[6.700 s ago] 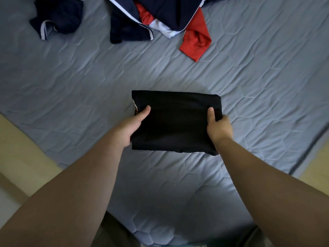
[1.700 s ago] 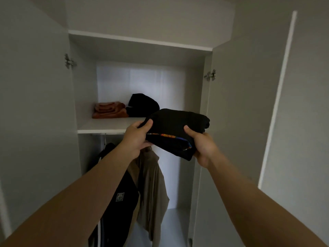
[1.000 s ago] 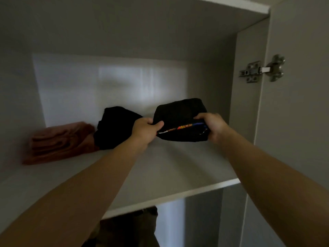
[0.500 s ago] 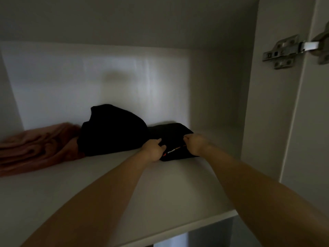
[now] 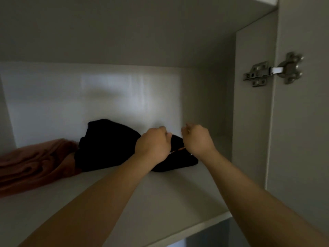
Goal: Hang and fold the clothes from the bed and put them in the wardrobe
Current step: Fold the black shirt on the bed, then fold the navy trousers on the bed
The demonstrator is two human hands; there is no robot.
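One garment (image 5: 178, 162) now lies on the shelf (image 5: 169, 202), just beside the black pile (image 5: 106, 143) — stowed, I judge. My right hand (image 5: 197, 138) has lifted clear, curled and empty; left hand (image 5: 153, 141) curled over it — grip I cannot tell.

A home, seen from inside a pale wardrobe (image 5: 106, 95) — its shelf (image 5: 160, 202) carries folded black garments (image 5: 106, 143) and a rust-coloured folded cloth (image 5: 32, 166), and a metal cup hinge (image 5: 272, 72) joins the open door (image 5: 302, 139) to the side panel (image 5: 252, 122).
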